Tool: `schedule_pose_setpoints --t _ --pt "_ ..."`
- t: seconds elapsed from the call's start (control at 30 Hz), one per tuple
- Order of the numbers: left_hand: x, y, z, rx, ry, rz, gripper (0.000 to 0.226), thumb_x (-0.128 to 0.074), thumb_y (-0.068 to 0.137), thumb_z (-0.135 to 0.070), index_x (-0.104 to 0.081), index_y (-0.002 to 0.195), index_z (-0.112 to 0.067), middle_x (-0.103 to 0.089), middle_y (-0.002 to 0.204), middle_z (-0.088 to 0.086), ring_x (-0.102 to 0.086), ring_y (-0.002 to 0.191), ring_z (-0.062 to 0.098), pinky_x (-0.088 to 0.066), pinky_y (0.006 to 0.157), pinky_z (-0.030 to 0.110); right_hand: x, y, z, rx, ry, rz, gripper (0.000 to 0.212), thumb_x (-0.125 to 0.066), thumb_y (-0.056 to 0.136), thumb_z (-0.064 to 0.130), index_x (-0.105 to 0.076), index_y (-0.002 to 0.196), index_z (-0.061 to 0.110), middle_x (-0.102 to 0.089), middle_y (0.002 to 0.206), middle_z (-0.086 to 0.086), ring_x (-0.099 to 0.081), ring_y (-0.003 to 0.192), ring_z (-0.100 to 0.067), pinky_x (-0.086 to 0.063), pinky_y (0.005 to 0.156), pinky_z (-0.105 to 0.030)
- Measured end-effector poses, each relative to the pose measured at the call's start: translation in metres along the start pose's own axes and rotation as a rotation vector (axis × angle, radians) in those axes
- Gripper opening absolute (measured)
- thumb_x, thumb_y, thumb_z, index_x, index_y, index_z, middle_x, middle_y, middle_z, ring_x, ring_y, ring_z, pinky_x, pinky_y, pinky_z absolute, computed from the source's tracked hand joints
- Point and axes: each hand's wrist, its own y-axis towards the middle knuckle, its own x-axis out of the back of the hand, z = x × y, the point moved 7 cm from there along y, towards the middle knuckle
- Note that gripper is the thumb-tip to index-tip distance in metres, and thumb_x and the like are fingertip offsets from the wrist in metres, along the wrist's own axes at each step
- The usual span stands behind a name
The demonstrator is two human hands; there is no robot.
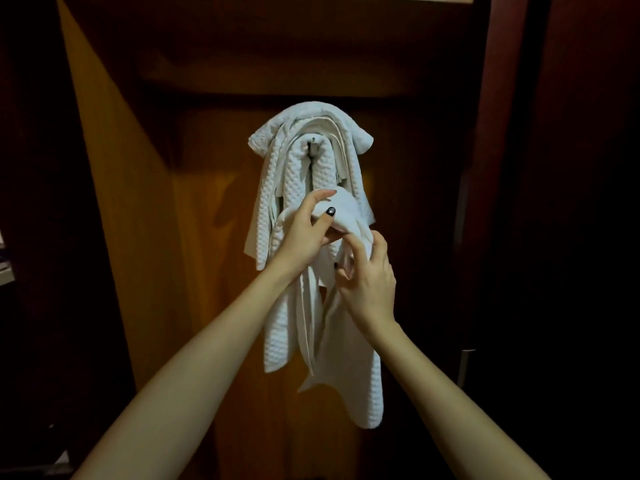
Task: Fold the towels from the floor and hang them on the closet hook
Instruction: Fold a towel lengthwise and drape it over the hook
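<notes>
Hook (313, 140) tip barely visible, buried under hanging towels (277, 174): white, waffle-textured, arched. Held towel (349, 358) just below; left hand (304, 237) and right hand (369, 285) fingers curled, gripping its bunched top.

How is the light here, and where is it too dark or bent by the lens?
Head view: dim warm light reaches the closet panel and the hung towels, which cast a soft shadow to their left; head view: both outer sides are nearly black; head view: the wide lens stretches the forearms below the left hand and right hand, which grip the held towel.
</notes>
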Motion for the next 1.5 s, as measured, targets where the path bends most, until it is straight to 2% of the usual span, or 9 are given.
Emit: schedule_pose_setpoints --t 0.3,0.5,0.67,0.83,1.03,1.13,1.23,1.3,1.5 --pt "0.036 -0.009 -0.005 -0.388 1.070 0.074 0.041 -0.061 0.091 -0.019 -0.048 0.129 -0.022 -0.068 0.103 0.014 -0.064 0.095 0.029 -0.052 0.078 0.044 0.012 0.014 -0.015 0.172 0.056 -0.090 0.057 -0.057 0.073 -0.013 -0.067 0.121 0.017 -0.058 0.118 -0.020 -0.064 0.086 -0.038 -0.055 0.055 -0.044" --pt "0.036 -0.014 -0.003 -0.169 0.476 -0.064 0.027 -0.057 0.094 -0.016 -0.055 0.121 -0.020 -0.061 0.110 0.002 -0.064 0.087 0.002 -0.058 0.072 0.026 -0.008 0.002 0.003 0.178 0.012 0.007 0.043 -0.063 0.086 0.020 -0.052 0.127 0.013 -0.054 0.119 -0.016 -0.062 0.092 -0.033 -0.054 0.059 -0.037" --pt "0.038 -0.019 -0.001 -0.032 0.157 -0.152 0.025 -0.041 0.099 -0.006 -0.059 0.112 -0.018 -0.058 0.096 0.009 -0.067 0.090 0.021 -0.058 0.068 0.024 -0.009 -0.010 0.011 0.255 -0.047 -0.047 0.045 -0.067 0.085 0.024 -0.044 0.124 0.019 -0.053 0.124 -0.021 -0.056 0.110 -0.037 -0.051 0.083 -0.043" --pt "0.044 -0.028 -0.009 -0.100 0.514 -0.094 0.037 -0.050 0.092 -0.007 -0.054 0.125 -0.021 -0.062 0.092 0.003 -0.064 0.081 0.014 -0.057 0.076 0.034 -0.002 -0.004 0.007 0.334 -0.034 -0.054 0.048 -0.061 0.077 -0.013 -0.062 0.119 0.010 -0.060 0.112 -0.025 -0.063 0.090 -0.038 -0.055 0.055 -0.042" --pt "0.035 -0.047 -0.015 -0.224 0.839 -0.136 0.050 -0.066 0.086 -0.012 -0.038 0.127 -0.017 -0.060 0.120 0.015 -0.062 0.100 0.027 -0.054 0.077 0.042 0.010 -0.011 -0.007 0.362 -0.073 -0.062 0.040 -0.066 0.082 -0.011 -0.069 0.117 0.007 -0.059 0.120 -0.024 -0.062 0.103 -0.038 -0.057 0.063 -0.043" --pt "0.031 -0.054 -0.011 -0.197 0.863 -0.170 0.050 -0.064 0.085 -0.003 -0.039 0.127 -0.013 -0.061 0.114 0.018 -0.063 0.090 0.028 -0.052 0.065 0.036 0.015 -0.017 -0.011 0.495 -0.209 -0.051 0.033 -0.069 0.088 0.006 -0.069 0.117 0.020 -0.062 0.122 -0.013 -0.062 0.106 -0.030 -0.058 0.071 -0.043" --pt "0.032 -0.059 -0.008 -0.208 0.782 -0.187 0.049 -0.062 0.083 0.000 -0.042 0.123 -0.020 -0.060 0.114 0.011 -0.057 0.080 0.015 -0.044 0.055 0.016 0.011 -0.017 -0.029 0.419 -0.232 0.053 0.018 -0.062 0.086 0.056 -0.058 0.102 0.063 -0.064 0.113 0.021 -0.061 0.106 -0.001 -0.053 0.093 -0.037" --pt "0.033 -0.061 -0.006 -0.186 0.720 -0.170 0.050 -0.063 0.083 -0.002 -0.043 0.118 -0.030 -0.060 0.109 0.001 -0.055 0.071 0.008 -0.051 0.057 0.024 0.012 -0.016 -0.031 0.392 -0.221 0.083 0.015 -0.057 0.088 0.058 -0.055 0.099 0.067 -0.065 0.113 0.021 -0.060 0.106 0.001 -0.051 0.096 -0.036" --pt "0.039 -0.060 0.009 0.040 0.200 -0.223 0.049 -0.067 0.081 0.006 -0.051 0.101 -0.036 -0.062 0.110 0.003 -0.069 0.088 0.013 -0.061 0.067 0.038 0.010 -0.031 -0.013 0.496 -0.175 -0.027 0.030 -0.067 0.089 0.002 -0.068 0.118 0.010 -0.063 0.123 -0.013 -0.063 0.100 -0.029 -0.055 0.064 -0.039"
